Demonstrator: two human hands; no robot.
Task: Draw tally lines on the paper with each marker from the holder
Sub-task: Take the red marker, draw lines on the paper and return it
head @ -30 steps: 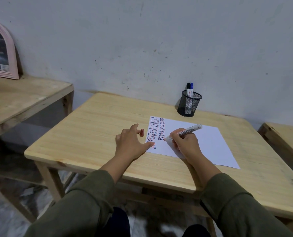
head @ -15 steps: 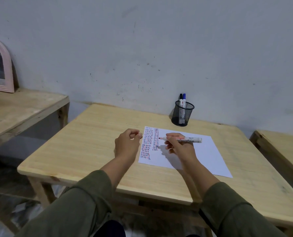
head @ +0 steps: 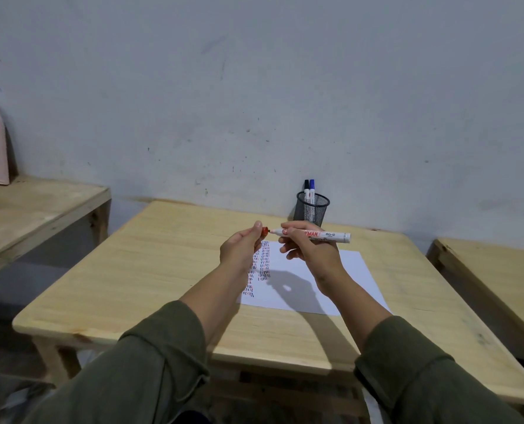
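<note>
Now — cap (head: 264, 231) by marker (head: 312, 235) tip

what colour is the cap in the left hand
Red; the cap, pinched by the left hand, shows in the head view.

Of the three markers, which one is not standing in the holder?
The white marker held level in the right hand; the black-capped and blue-capped markers stand upright in the mesh holder.

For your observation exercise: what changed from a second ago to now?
The right hand lifted the marker off the paper and turned it level; the left hand rose, bringing the red cap to its tip. The holder and its two markers stayed put.
</note>
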